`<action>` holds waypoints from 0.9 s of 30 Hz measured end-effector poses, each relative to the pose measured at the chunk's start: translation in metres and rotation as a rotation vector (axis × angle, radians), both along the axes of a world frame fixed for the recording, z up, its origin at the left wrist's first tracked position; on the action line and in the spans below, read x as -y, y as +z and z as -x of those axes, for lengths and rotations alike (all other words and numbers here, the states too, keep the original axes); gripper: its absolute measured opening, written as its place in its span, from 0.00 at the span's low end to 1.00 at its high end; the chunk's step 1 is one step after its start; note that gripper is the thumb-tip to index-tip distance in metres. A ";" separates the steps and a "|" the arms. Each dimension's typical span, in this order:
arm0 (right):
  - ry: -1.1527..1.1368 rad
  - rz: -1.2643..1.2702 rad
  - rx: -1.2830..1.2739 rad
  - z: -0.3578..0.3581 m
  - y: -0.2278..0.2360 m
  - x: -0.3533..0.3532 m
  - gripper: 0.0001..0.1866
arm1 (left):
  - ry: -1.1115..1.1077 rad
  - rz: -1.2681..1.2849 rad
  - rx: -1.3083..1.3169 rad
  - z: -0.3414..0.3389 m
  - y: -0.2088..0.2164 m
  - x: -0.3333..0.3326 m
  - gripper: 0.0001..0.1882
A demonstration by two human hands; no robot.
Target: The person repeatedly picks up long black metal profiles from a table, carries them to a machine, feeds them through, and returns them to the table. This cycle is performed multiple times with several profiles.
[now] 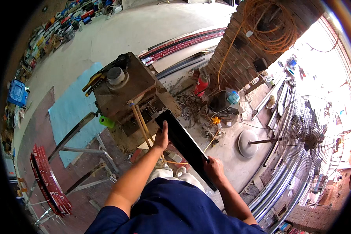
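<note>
1. Across the front of the person's body, a long black profile [189, 150] slanted from the near side of a dark worktop [108, 96] down toward the lower right, held above the floor.
2. The left hand [160, 138] pinched it close to its far end, thumb laid along the black face, fingers mostly hidden at the edge.
3. The right hand [214, 168] gripped the opposite edge, nearer the body, its fingers partly out of sight.
4. Done, as far as could be judged: the profile was in a two-handed hold and its far end already lay at the worktop. Whether that end touched it or stopped just short could not be told.
5. Left, by the same judgement: the piece was not yet released, and most of its length lay outside the worktop. Any cut or hole was too small to make out, so the work looked early.
6. Just beside the left hand ran tan bars [142, 124]; well apart, a red-wrapped bundle [48, 181] lay by a metal frame [80, 149].
</note>
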State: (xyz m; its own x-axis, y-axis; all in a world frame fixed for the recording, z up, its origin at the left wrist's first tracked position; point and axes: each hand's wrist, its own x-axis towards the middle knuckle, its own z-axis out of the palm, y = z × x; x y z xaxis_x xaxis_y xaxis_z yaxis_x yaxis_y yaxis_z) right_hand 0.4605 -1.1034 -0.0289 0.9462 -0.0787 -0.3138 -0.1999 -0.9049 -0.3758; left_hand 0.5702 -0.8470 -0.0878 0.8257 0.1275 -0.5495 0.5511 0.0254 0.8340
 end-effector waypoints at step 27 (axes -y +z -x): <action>0.089 0.095 -0.023 -0.029 0.020 -0.026 0.16 | -0.101 0.050 -0.035 -0.026 0.007 -0.023 0.58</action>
State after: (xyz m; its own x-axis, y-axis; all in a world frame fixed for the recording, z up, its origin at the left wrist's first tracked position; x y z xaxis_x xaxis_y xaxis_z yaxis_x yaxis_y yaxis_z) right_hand 0.4893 -1.0771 -0.0093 0.9436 -0.0248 -0.3301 -0.1243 -0.9508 -0.2839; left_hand 0.5963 -0.8236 -0.0810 0.8133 0.0165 -0.5815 0.5815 0.0093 0.8135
